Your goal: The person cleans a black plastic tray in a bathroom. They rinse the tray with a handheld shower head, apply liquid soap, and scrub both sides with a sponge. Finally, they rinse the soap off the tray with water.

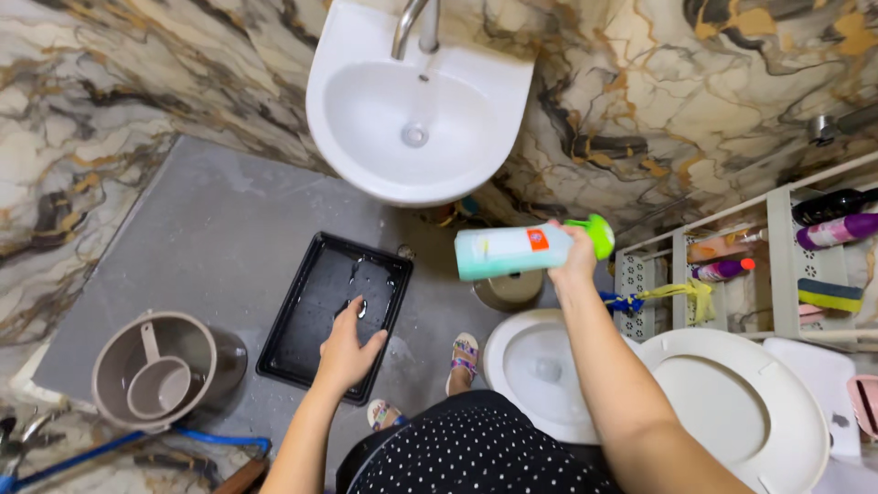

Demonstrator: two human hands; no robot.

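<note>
Bucket (160,370): grey, scoop inside, standing left of tray.
Tray (311,274): black, on floor, wet in patches, not yet soaped.
Left hand (347,352): open, flat on tray rim, holding nothing.
Right hand (576,256): closed round cleaner bottle (512,250), held sideways above toilet bowl (512,384), green cap still on.

A pale turquoise plastic bottle with a green cap (517,250), bearing an orange-red square label (538,240), lies sideways above the toilet; purple (834,230), dark (834,205) and pink bottles (721,270) lie on the white shelf rack (779,247).
</note>
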